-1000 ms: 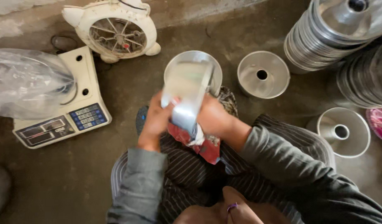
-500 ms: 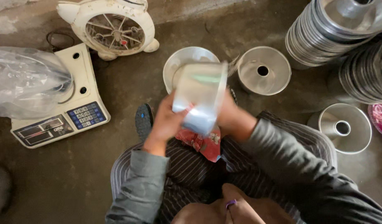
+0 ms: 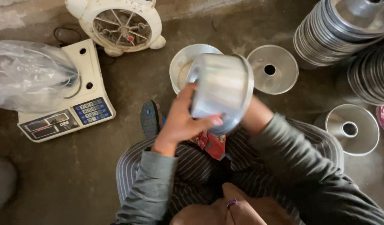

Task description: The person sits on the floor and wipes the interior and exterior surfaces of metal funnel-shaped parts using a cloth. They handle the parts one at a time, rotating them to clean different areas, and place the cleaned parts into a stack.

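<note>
The person sits on the concrete floor (image 3: 54, 179) and holds a metal bowl (image 3: 221, 89) with both hands above the lap, a little in front of the knees. The bowl is tilted on its side, so that its outer wall faces the camera. The left hand (image 3: 181, 121) grips the bowl from the left: the fingers lie along the wall and the thumb presses on the lower rim, so this hand is closed on the bowl. The right hand is behind the bowl and almost fully hidden; only the wrist and the grey sleeve (image 3: 292, 162) show, so I cannot tell how its fingers are placed, though the arm goes straight to the bowl. Under the hands, a red cloth (image 3: 210, 143) lies on the striped trousers.

Behind the held bowl, a second bowl (image 3: 181, 66) stands on the floor, and just beside it to the right is a ring-shaped pan (image 3: 275, 71) with a hole in the middle. Another such pan (image 3: 352, 127) stands near the right knee. Stacks of pans (image 3: 325, 37) fill the upper right corner. On the left are a white scale (image 3: 75, 108) with a clear plastic bag (image 3: 27, 75) on it, and a small white fan (image 3: 121, 25).
</note>
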`<state>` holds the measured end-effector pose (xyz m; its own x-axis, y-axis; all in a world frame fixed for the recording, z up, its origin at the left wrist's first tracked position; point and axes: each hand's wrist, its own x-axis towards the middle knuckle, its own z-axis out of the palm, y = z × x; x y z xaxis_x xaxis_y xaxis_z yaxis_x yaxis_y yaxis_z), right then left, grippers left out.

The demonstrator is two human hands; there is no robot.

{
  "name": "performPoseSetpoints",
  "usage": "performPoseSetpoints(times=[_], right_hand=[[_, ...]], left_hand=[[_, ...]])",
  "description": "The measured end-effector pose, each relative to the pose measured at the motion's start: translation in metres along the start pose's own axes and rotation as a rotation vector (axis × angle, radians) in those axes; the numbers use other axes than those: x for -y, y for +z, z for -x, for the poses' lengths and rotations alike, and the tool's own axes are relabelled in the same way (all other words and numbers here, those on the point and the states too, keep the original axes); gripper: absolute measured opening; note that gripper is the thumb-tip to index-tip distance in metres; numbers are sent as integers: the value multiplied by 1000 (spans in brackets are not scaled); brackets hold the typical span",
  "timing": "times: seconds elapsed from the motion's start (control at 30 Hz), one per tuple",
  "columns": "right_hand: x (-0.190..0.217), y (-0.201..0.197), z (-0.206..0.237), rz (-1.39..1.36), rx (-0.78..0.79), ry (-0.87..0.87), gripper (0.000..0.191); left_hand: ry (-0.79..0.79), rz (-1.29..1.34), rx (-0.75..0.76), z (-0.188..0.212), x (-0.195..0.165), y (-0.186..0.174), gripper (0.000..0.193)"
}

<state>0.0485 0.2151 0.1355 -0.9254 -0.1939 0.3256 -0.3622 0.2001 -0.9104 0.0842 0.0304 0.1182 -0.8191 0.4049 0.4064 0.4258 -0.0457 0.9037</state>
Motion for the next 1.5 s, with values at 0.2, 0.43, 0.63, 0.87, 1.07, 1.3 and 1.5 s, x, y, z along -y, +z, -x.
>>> performPoseSetpoints(times=[0.2,0.43,0.63,0.87,1.07,1.3,1.5], right_hand=[[-3,9,32,181,93,-89,34],[-40,28,34,-839,-160,350,29],[-9,-5,33,332,48,-132,48],[-11,16,30,285,149,-344,36],[-11,0,19,152,149,-80,30],[12,16,35,310,117,-375,39],[12,9,14,-417,106,143,35]], left_hand=[[-394,628,-104,-5,38,-18,58],[-185,380,23,7,37,-16,49],[-382,482,18,-8,26,-9,50],[-332,277,-57,-2,23,-21,55],[-261,511,128,-4,23,-14,52],[-397,419,-57,-10,27,-24,50],[-293,485,76,-4,19,-23,56]])
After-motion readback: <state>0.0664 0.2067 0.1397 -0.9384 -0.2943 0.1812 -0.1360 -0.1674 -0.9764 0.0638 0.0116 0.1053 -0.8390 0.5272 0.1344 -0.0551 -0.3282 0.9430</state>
